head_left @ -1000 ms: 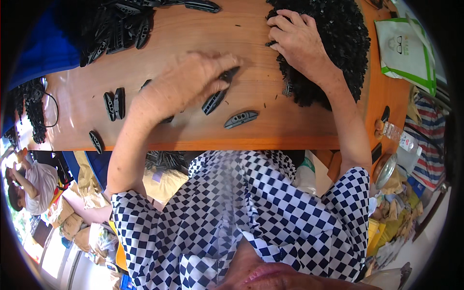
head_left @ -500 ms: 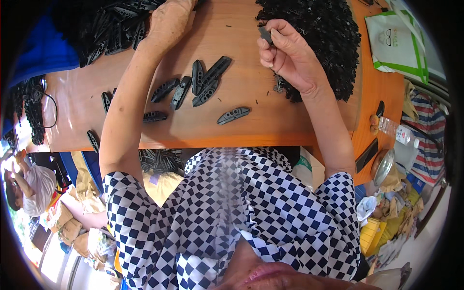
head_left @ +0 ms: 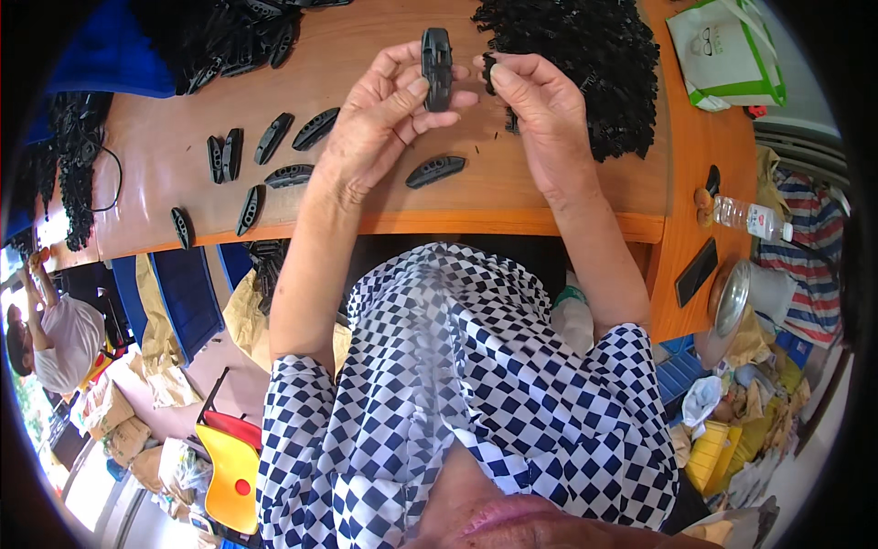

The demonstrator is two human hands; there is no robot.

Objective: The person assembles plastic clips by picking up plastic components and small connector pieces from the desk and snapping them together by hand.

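My left hand (head_left: 389, 114) grips a long black plastic part (head_left: 436, 73) with rounded ends, held upright over the table between thumb and fingers. Just to its right, my right hand (head_left: 544, 110) pinches a small dark piece (head_left: 490, 75) between thumb and forefinger; its exact kind is too small to tell. The two held pieces are apart. Below the hands lies one curved black part (head_left: 435, 171) with holes. More of the same kind, such as a pair standing together (head_left: 224, 156), are scattered left of my left forearm.
A wide heap of small black pieces (head_left: 585, 73) covers the table's right side. Long black parts (head_left: 242, 46) are piled at the far left beside blue cloth (head_left: 101, 50). At right are a white-green bag (head_left: 727, 55), a plastic bottle (head_left: 752, 218) and a phone (head_left: 697, 273). Another person (head_left: 69, 334) is at far left.
My left hand has come back from the far pile with a long black part and moved toward my right hand. The right hand stays near the heap, still pinching its small piece.
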